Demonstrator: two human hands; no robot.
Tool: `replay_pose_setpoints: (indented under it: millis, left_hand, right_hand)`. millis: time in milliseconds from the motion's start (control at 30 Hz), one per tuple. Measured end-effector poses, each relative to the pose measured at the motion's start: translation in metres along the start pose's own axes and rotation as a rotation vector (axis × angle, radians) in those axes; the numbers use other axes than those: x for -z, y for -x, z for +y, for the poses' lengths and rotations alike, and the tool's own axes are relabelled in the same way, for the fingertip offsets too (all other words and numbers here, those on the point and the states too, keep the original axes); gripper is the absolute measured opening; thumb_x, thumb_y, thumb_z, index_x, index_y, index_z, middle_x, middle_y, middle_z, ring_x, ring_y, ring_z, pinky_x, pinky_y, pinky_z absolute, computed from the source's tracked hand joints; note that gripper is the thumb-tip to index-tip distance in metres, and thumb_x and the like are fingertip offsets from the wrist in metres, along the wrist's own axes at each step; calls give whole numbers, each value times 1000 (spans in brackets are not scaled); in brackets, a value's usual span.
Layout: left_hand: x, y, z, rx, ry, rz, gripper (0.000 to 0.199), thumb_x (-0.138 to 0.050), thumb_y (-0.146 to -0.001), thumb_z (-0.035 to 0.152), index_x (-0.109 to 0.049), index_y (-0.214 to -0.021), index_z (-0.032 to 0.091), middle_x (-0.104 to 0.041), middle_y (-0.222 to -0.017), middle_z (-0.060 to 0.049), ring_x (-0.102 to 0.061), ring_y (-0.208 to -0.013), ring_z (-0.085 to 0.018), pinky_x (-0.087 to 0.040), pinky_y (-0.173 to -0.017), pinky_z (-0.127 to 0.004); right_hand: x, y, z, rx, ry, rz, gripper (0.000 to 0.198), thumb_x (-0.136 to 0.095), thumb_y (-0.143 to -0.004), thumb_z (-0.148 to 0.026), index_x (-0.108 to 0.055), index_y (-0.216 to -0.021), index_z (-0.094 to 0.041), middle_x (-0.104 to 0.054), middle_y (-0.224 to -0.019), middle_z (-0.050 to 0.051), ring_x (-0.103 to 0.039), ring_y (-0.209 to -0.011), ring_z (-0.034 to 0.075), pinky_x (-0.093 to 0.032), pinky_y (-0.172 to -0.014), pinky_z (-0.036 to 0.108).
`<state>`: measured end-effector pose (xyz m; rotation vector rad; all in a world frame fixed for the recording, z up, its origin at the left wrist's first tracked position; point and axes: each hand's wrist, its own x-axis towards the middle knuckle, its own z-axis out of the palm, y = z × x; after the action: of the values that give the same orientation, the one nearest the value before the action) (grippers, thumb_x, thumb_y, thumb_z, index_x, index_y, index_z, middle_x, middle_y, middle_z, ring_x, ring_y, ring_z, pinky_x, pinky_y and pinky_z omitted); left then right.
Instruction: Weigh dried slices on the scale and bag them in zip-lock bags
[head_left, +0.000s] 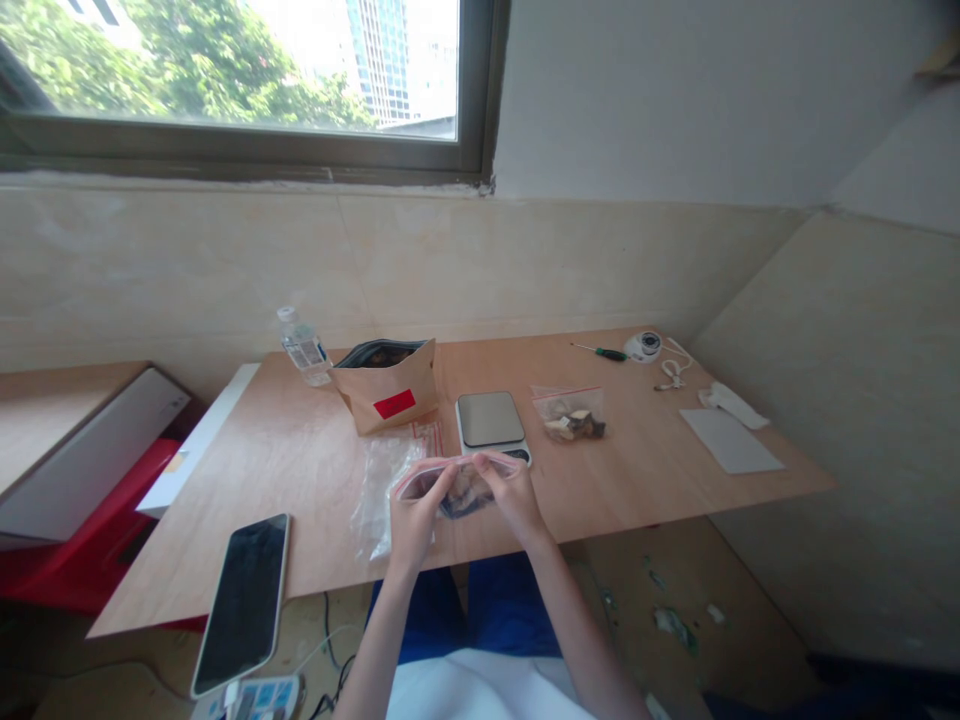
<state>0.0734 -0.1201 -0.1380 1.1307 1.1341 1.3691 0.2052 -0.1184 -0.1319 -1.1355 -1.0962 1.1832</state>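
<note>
Both my hands hold a small clear zip bag (459, 489) with dark pieces inside, just above the near edge of the wooden table (637, 470). My left hand (417, 515) pinches the bag's left end and my right hand (511, 495) pinches its top right, along the pink zip strip. Right behind the bag sits a small grey kitchen scale (491, 420). A brown paper pouch (390, 388) with a red label stands open behind it. Several empty clear bags (382, 470) lie flat to the left of my hands.
A filled zip bag (574, 415) lies right of the scale. A water bottle (304, 347) stands at the back left. A phone (244, 600) overhangs the near left edge. A screwdriver (600, 351), a round white device (643, 346), a cable and a grey pad (731, 440) occupy the right side.
</note>
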Motion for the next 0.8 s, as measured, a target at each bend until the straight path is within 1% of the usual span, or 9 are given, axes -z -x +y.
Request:
replay_pose_setpoints:
  millis: [133,233,333,433,500,567,633,700,800]
  left_hand:
    - [-2,-11,-6,108,80,-44,34,-61,-76,46,-69,-73,13,-69,-69,-5,-64,-70,-19,-50,-67,-29]
    - [-4,-20,-15,226,137,-4,45,-53,-78,56,-65,-68,14,-64,-59,-3,-60,-59,-16,-47,-58,-26]
    - [-6,-26,-25,364,163,91,50,-50,-75,64,-59,-66,16,-54,-48,3,-50,-44,-11,-38,-44,-21]
    - [-11,-28,-30,455,175,146,51,-50,-72,68,-51,-60,18,-40,-38,8,-34,-32,-7,-23,-35,-19]
    - [-14,-28,-30,468,181,127,51,-51,-71,68,-50,-58,19,-37,-36,8,-32,-31,-7,-21,-34,-19]
    - [-14,-28,-27,460,173,19,49,-51,-73,66,-55,-59,18,-44,-37,5,-40,-33,-9,-27,-36,-20]
    - [-9,-30,-21,447,160,-144,50,-49,-75,64,-62,-65,17,-58,-47,-1,-52,-42,-13,-38,-42,-22]
    - [0,-33,-15,412,131,-223,52,-46,-77,62,-68,-73,15,-68,-65,-8,-61,-54,-16,-46,-50,-26]
    - [16,-41,-9,305,48,-122,54,-46,-78,60,-70,-82,12,-71,-83,-14,-65,-67,-20,-50,-57,-29]
  right_hand:
    - [6,-4,9,8,28,69,44,-54,-80,-57,-71,-78,-16,-72,-76,6,-67,-72,22,-53,-65,30]
    - [16,-8,18,-11,78,87,58,-40,-81,-66,-68,-69,-18,-66,-60,4,-63,-60,19,-50,-57,27]
    - [28,-11,28,-26,141,190,59,-38,-79,-70,-58,-53,-21,-55,-45,0,-54,-48,16,-43,-47,25]
    - [36,-14,36,-53,166,266,59,-36,-78,-72,-53,-50,-23,-52,-42,0,-52,-45,16,-41,-45,27]
    - [41,-17,39,-70,173,266,60,-36,-78,-72,-57,-53,-22,-56,-46,2,-55,-48,18,-43,-47,28]
    - [52,-20,40,-69,187,291,59,-40,-76,-72,-60,-58,-21,-61,-51,3,-58,-51,19,-44,-49,28]
    - [72,-24,40,-51,211,373,58,-43,-74,-73,-62,-61,-20,-63,-56,4,-59,-54,20,-45,-51,29]
    - [101,-30,39,-37,262,499,60,-43,-71,-76,-61,-62,-20,-63,-56,5,-60,-57,21,-44,-52,29]
    - [156,-38,40,-65,404,610,68,-37,-67,-82,-59,-58,-17,-62,-55,8,-59,-56,22,-43,-53,31]
